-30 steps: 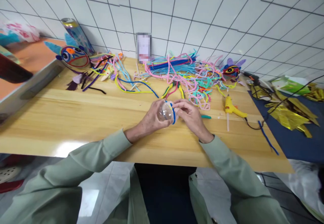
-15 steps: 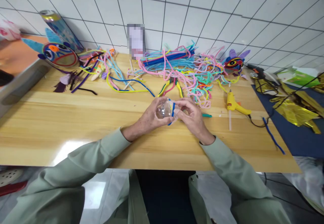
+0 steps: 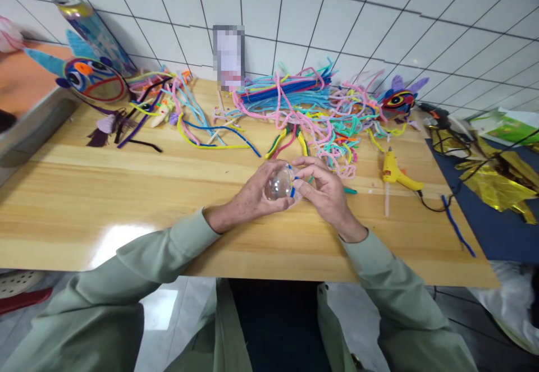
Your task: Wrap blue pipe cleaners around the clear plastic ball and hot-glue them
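Curled around a clear, rounded plastic piece (image 3: 277,187), my left hand (image 3: 248,195) holds it above the table between thumb and fingers. A short blue pipe cleaner (image 3: 292,192) lies across the right side of the clear piece. My right hand (image 3: 326,192) pinches the pipe cleaner there with thumb and forefinger, its other fingers lifted behind. The fingertips partly hide the pipe cleaner's ends. Just beyond the hands, yellow-and-green handled pliers (image 3: 304,145) lie on the table. A teal piece (image 3: 349,191) shows beside my right hand.
Tangled pipe cleaners (image 3: 290,97) lie along the tiled wall. A yellow glue gun (image 3: 393,171) stands at right, near a loose blue pipe cleaner (image 3: 458,226) and gold foil (image 3: 488,187). Decorated fish-like faces (image 3: 95,80) and a tall can (image 3: 99,35) are at the left back.
The view has shifted slightly. My right fingers have moved along the blue pipe cleaner and now cover more of its upper part. My left hand keeps its hold on the clear piece.
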A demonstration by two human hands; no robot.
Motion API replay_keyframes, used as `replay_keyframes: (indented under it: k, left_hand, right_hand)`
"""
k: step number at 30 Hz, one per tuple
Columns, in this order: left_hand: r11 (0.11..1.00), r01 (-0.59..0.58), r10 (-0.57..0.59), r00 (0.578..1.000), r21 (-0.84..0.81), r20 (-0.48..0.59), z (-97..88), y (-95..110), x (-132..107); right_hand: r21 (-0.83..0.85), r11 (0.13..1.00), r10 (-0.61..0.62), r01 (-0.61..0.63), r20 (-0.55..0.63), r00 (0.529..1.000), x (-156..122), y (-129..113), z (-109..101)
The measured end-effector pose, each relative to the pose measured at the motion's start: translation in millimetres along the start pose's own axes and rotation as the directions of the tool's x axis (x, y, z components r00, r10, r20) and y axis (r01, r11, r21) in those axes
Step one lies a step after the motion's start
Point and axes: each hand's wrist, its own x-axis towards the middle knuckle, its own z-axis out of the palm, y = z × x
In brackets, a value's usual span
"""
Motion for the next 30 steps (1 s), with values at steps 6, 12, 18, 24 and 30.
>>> replay_keyframes:
  k: [6,12,18,24,30]
  left_hand:
    - [0.997,-0.062,0.06,0.997,0.042,0.05,-3.9,2,1]
    - [0.992,-0.114,0.111,0.992,0.059,0.058,-3.9,1,0]
    - [0.999,-0.032,0.031,0.999,0.013,0.029,-0.9,4,-2]
    - [0.997,-0.069,0.069,0.997,-0.03,0.018,1.2,9,-8]
    - [0.988,-0.153,0.153,0.988,-0.004,-0.005,4.2,8,-12]
  right_hand:
    - [0.025,0.999,0.047,-0.047,-0.003,0.999,3,4,3]
    - [0.041,0.997,0.065,-0.063,-0.032,0.997,1,6,6]
    - [0.046,0.997,0.065,-0.064,-0.027,0.997,-2,5,8]
    - [0.117,0.986,0.119,-0.114,-0.031,0.992,-11,6,14]
    - [0.175,0.969,0.179,-0.176,0.001,0.984,-24,8,18]
